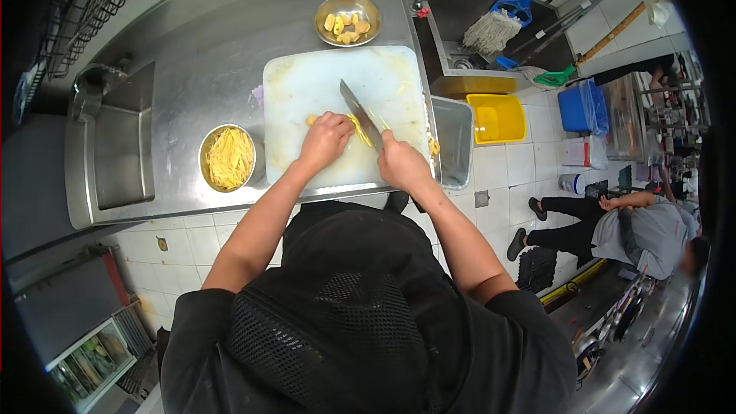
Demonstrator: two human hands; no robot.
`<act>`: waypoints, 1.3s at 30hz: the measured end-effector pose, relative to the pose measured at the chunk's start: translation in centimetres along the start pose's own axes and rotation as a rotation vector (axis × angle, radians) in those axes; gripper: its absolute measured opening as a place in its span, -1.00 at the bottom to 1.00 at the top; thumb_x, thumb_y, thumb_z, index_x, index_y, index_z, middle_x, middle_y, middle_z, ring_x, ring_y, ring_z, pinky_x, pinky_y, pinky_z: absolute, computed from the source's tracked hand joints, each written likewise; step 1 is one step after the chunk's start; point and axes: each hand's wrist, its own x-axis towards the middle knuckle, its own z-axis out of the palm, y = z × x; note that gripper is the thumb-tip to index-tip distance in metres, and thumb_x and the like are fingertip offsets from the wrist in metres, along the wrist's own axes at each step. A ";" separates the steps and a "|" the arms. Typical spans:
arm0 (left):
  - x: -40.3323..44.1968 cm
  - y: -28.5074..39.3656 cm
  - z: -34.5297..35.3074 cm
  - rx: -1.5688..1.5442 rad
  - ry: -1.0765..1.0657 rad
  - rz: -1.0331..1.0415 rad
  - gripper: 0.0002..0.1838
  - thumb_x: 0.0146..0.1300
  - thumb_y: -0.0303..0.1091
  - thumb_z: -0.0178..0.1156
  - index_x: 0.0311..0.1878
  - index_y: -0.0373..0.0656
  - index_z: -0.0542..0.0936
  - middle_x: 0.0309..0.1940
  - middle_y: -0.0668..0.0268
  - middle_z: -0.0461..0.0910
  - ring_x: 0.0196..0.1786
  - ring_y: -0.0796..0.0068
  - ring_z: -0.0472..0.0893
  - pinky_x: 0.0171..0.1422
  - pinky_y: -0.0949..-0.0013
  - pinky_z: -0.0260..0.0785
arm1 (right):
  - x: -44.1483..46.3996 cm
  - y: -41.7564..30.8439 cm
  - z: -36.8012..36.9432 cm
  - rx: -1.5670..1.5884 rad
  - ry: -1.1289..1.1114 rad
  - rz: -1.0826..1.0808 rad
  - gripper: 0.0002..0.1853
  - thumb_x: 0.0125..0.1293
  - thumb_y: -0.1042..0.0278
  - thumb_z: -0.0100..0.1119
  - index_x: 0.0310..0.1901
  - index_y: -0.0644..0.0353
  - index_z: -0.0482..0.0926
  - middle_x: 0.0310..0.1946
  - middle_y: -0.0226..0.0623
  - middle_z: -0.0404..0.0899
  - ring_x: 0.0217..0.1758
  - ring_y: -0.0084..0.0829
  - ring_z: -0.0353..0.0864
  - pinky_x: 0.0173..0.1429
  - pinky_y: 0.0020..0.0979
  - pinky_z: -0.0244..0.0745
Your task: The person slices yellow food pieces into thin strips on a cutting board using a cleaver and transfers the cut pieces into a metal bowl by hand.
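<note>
My right hand (400, 159) is closed around the handle of a kitchen knife (357, 110), whose blade points up and left over the white cutting board (295, 80). Beside the blade, the bent fingers of my left hand (328, 138) press on yellow ginger (356, 129), mostly hidden beneath them. Thin cut strips lie along the blade. A small ginger piece (311, 119) sits just left of my left hand. Ginger shreds (228, 158) fill a round metal container (205, 176) left of the board. Behind the board, a metal bowl (326, 36) holds several peeled ginger pieces (346, 27).
A steel counter (184, 69) carries the board, with a sink (126, 146) at left. Right of it stand a grey bin (454, 138), a yellow tub (498, 119) and a mop sink with a mop (492, 31). Another person (632, 234) stands farther right.
</note>
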 end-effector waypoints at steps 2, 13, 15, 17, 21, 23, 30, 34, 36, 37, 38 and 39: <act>0.2 -0.1 0.1 0.010 -0.008 0.017 -0.87 0.20 -0.50 0.36 -0.18 -0.22 0.74 -0.16 0.25 0.71 -0.04 0.19 0.62 0.08 0.19 0.52 | -0.2 -0.4 0.4 0.008 -0.004 -0.001 -0.73 0.32 0.46 0.01 0.02 0.38 0.41 -0.28 0.29 0.70 -0.16 0.27 0.72 0.00 0.18 0.57; 0.8 -1.2 -0.3 0.015 -0.122 0.102 -0.84 0.19 -0.52 0.33 -0.15 -0.24 0.74 -0.12 0.26 0.71 -0.03 0.24 0.64 0.06 0.24 0.57 | -0.4 -1.4 0.5 0.043 -0.019 0.023 -0.73 0.29 0.51 0.04 -0.01 0.43 0.41 -0.29 0.30 0.69 -0.18 0.26 0.73 -0.03 0.17 0.58; 0.7 -1.2 -0.4 0.003 -0.110 0.106 -0.83 0.18 -0.52 0.33 -0.15 -0.24 0.74 -0.11 0.26 0.71 -0.03 0.23 0.65 0.07 0.24 0.57 | -0.4 -1.2 0.7 0.042 -0.006 0.016 -0.73 0.29 0.50 0.04 -0.01 0.43 0.41 -0.30 0.30 0.69 -0.19 0.26 0.73 -0.04 0.17 0.58; 0.7 -1.4 -0.6 -0.017 -0.092 0.128 -0.82 0.17 -0.52 0.32 -0.14 -0.23 0.73 -0.12 0.28 0.70 -0.04 0.24 0.64 0.05 0.24 0.57 | -0.3 -1.1 0.7 0.041 0.010 0.008 -0.73 0.29 0.50 0.05 -0.02 0.43 0.41 -0.31 0.30 0.69 -0.20 0.26 0.72 -0.05 0.18 0.58; 0.7 -1.8 -0.8 -0.045 -0.092 0.153 -0.80 0.15 -0.52 0.33 -0.13 -0.23 0.73 -0.13 0.30 0.70 -0.04 0.26 0.64 0.05 0.24 0.58 | -0.1 -0.7 1.1 0.051 0.021 -0.014 -0.73 0.29 0.49 0.06 -0.01 0.42 0.40 -0.34 0.30 0.69 -0.23 0.28 0.72 -0.07 0.19 0.57; 0.7 -1.8 -0.9 -0.046 -0.098 0.150 -0.79 0.15 -0.52 0.33 -0.12 -0.23 0.73 -0.13 0.30 0.70 -0.04 0.25 0.64 0.05 0.24 0.58 | 0.2 -0.3 1.6 0.060 0.028 -0.031 -0.72 0.29 0.48 0.06 -0.01 0.41 0.40 -0.35 0.29 0.69 -0.24 0.28 0.72 -0.07 0.19 0.57; 0.8 -1.7 -1.2 -0.026 -0.130 0.155 -0.79 0.14 -0.52 0.33 -0.13 -0.23 0.72 -0.12 0.29 0.70 -0.02 0.25 0.64 0.04 0.22 0.58 | 0.0 1.3 1.5 0.079 0.088 0.000 -0.75 0.33 0.44 0.08 -0.02 0.38 0.40 -0.39 0.31 0.66 -0.26 0.31 0.69 -0.10 0.22 0.53; 0.7 -1.6 -0.9 -0.021 -0.137 0.142 -0.80 0.14 -0.52 0.32 -0.13 -0.24 0.72 -0.12 0.29 0.70 -0.02 0.24 0.64 0.05 0.21 0.58 | 0.2 0.5 1.6 0.070 0.069 -0.072 -0.76 0.35 0.44 0.09 -0.04 0.39 0.39 -0.43 0.29 0.65 -0.30 0.31 0.67 -0.14 0.23 0.51; 0.6 -1.6 -0.8 -0.049 -0.109 0.126 -0.80 0.14 -0.53 0.32 -0.14 -0.24 0.72 -0.12 0.26 0.69 -0.01 0.23 0.64 0.08 0.21 0.57 | 0.2 0.0 1.5 0.044 0.057 -0.068 -0.75 0.34 0.44 0.08 -0.03 0.39 0.39 -0.43 0.28 0.66 -0.30 0.31 0.68 -0.14 0.23 0.51; 0.6 -1.6 -0.8 -0.050 -0.110 0.126 -0.80 0.14 -0.53 0.32 -0.14 -0.24 0.72 -0.12 0.26 0.69 -0.01 0.23 0.64 0.08 0.21 0.57 | 0.2 -0.1 1.5 0.016 0.044 -0.063 -0.75 0.33 0.45 0.08 -0.03 0.39 0.40 -0.43 0.27 0.66 -0.30 0.30 0.68 -0.14 0.23 0.52; 0.5 -1.5 -0.7 -0.062 -0.088 0.123 -0.80 0.14 -0.52 0.32 -0.14 -0.25 0.73 -0.12 0.25 0.69 -0.01 0.22 0.64 0.08 0.21 0.57 | 0.2 -0.1 1.5 0.016 0.044 -0.062 -0.75 0.33 0.45 0.08 -0.03 0.39 0.40 -0.43 0.27 0.66 -0.30 0.30 0.68 -0.14 0.23 0.52; 0.5 -1.4 -0.7 -0.074 -0.065 0.120 -0.80 0.14 -0.52 0.32 -0.14 -0.25 0.73 -0.12 0.24 0.69 -0.01 0.21 0.63 0.09 0.21 0.56 | 0.3 0.0 1.4 0.002 0.045 -0.061 -0.75 0.32 0.45 0.07 -0.03 0.39 0.40 -0.42 0.27 0.66 -0.30 0.30 0.68 -0.14 0.22 0.52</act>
